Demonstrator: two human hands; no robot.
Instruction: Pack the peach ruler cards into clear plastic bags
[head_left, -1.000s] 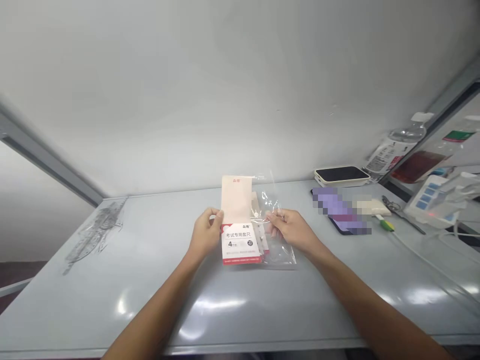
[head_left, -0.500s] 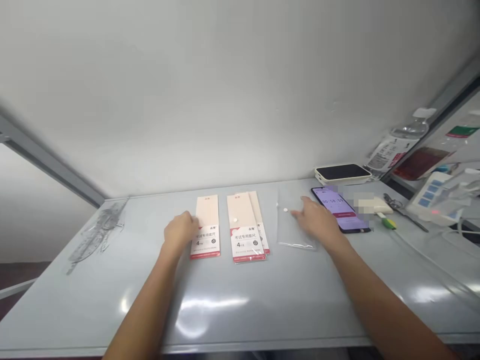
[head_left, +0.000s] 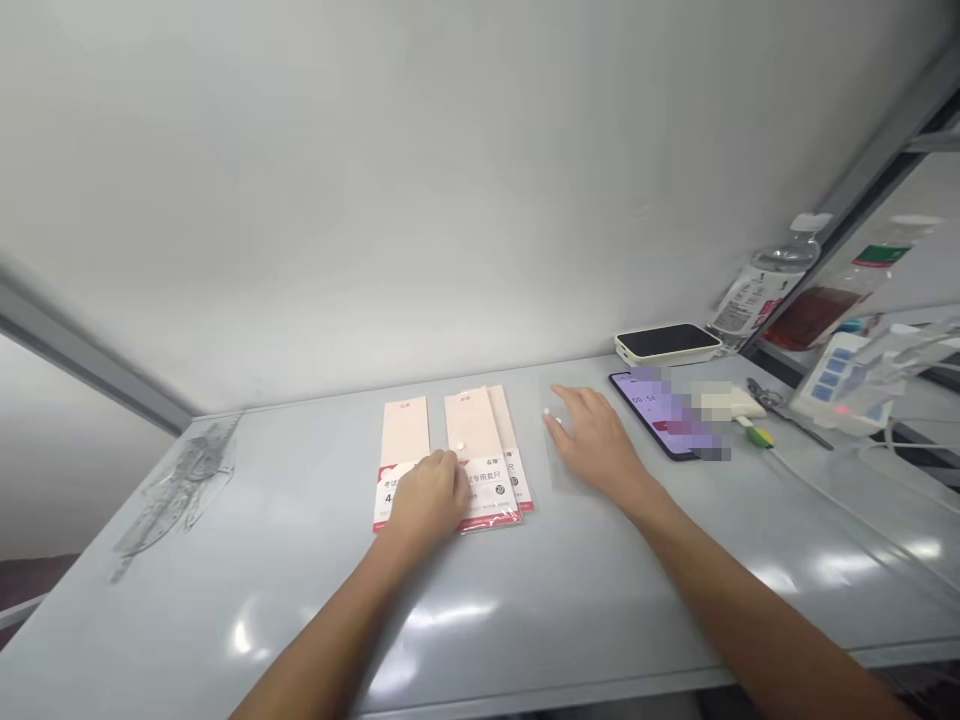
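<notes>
My left hand (head_left: 433,495) rests with curled fingers over the left edge of the middle ruler-set packet (head_left: 491,490), and partly covers the left packet (head_left: 405,430). Whether its fingertips grip the packet's edge is hidden. Each packet has a pale pink upper part and a white label with a red lower band. A third packet (head_left: 508,420) lies partly under the middle one, which has a white snap button. My right hand (head_left: 596,445) is spread, thumb and index finger apart, over a clear plastic pouch (head_left: 566,480) lying flat.
To the right lie a phone with a purple screen (head_left: 660,415), a dark-screened device in a pale case (head_left: 669,343), a white charger (head_left: 727,402) with a cable, and scissors (head_left: 795,418). Bottles (head_left: 772,275) and a power strip (head_left: 836,375) stand beyond. A dark drawing (head_left: 180,490) marks the table's left.
My left hand has moved right, from the left packet's outer edge to the middle packet. My right hand has shifted slightly left over the clear pouch. The camera view has turned a little.
</notes>
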